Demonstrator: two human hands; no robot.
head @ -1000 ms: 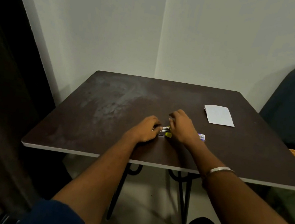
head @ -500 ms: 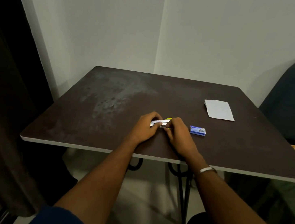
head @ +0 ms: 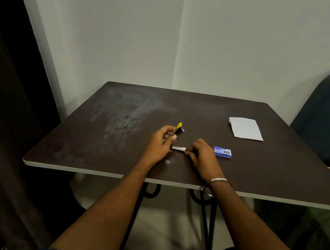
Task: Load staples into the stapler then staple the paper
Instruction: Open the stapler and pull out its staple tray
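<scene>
The stapler [head: 175,139] is hinged open near the table's [head: 95,163] front edge, left hand [head: 160,143] gripping its top, right hand [head: 202,156] pinching its base. Staples seem not yet loaded; the staple box [head: 222,151] and paper [head: 245,128] lie untouched

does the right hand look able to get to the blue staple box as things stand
Probably yes. The staple box lies just beside the right hand on bare table with nothing between them, but that hand is pinching the opened stapler's base and would likely have to let go first.

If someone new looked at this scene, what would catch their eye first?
Probably the two hands at the table's middle: the left hand lifts the stapler's yellow-tipped top, and the right hand holds its metal base. Next, the blue staple box beside the right hand, and white paper farther back.
</scene>
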